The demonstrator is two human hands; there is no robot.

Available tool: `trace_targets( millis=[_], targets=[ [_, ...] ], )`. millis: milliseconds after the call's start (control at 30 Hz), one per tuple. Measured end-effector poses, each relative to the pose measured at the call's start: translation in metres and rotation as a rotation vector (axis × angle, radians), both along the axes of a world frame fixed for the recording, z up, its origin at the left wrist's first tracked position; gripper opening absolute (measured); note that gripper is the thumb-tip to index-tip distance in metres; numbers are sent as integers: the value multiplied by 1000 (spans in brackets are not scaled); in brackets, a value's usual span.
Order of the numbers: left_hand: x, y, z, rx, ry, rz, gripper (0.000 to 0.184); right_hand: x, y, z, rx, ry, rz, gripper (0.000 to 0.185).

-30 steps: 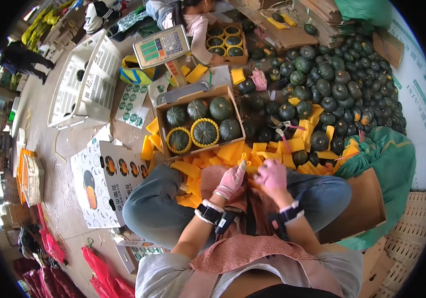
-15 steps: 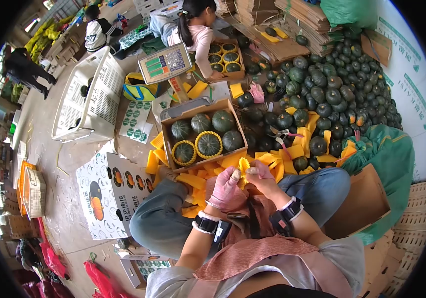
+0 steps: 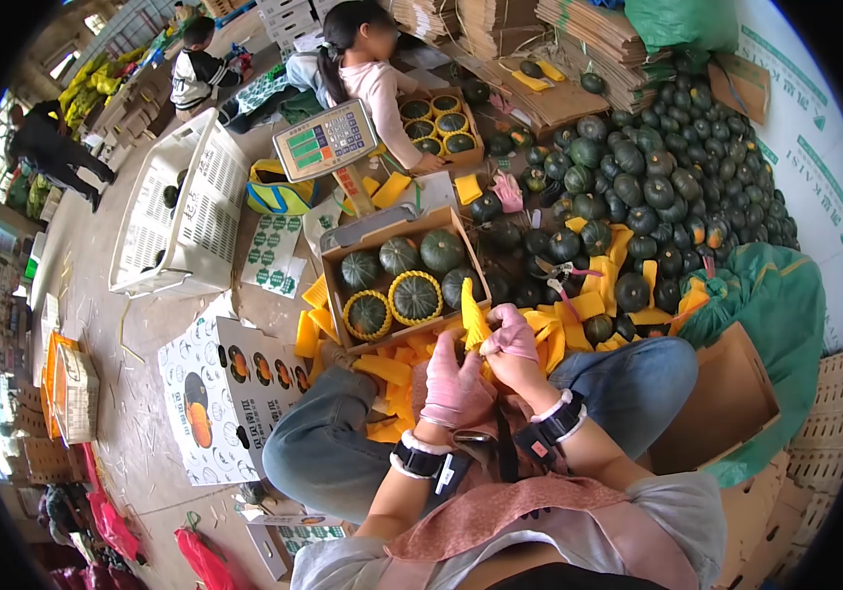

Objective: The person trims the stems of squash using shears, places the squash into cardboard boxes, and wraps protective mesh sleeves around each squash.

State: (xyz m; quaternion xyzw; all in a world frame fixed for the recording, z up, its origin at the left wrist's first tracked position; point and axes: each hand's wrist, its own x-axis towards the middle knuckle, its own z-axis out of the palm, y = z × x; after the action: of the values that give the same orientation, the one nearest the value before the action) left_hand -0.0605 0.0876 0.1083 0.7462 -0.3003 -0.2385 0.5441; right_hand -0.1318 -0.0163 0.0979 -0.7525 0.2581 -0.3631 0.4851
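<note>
My left hand (image 3: pixel 453 382) and my right hand (image 3: pixel 514 346), both in pink gloves, pinch a yellow foam net sleeve (image 3: pixel 474 313) at its lower end. The sleeve stands up in a narrow, folded shape between them. Just beyond is an open cardboard box (image 3: pixel 325 295) on the scale, holding several dark green pumpkins (image 3: pixel 399 256). Two pumpkins at its near left wear yellow nets (image 3: pixel 414 298); the others inside are bare. Loose flat foam sleeves (image 3: pixel 382 368) lie around my legs, below and beside my hands.
A large heap of green pumpkins (image 3: pixel 652 172) fills the right. Pink-handled pruning shears (image 3: pixel 567 270) lie before it. The scale display (image 3: pixel 326 140) stands behind the box. Another person (image 3: pixel 374 93) reaches to a second box (image 3: pixel 480 147). A white crate (image 3: pixel 180 216) and printed carton (image 3: pixel 230 393) stand left.
The foam sleeve was a short bunched piece between my fingers; now it extends upward, longer. My right hand has risen slightly. The person at the far box has lifted their head.
</note>
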Motion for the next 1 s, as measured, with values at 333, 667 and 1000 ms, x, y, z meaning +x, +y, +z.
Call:
trace_targets(
  millis=[333,667,1000],
  targets=[
    [22,-2,3,139,-280,-51,24,11,-9,12,-142,-36,198,10],
    [73,-8,-10,-397,1124,-249,32,18,-51,-5,1063,-9,159,22],
    [89,-37,9,-454,798,-303,27,31,-77,-13,1541,-421,563,38]
  ],
)
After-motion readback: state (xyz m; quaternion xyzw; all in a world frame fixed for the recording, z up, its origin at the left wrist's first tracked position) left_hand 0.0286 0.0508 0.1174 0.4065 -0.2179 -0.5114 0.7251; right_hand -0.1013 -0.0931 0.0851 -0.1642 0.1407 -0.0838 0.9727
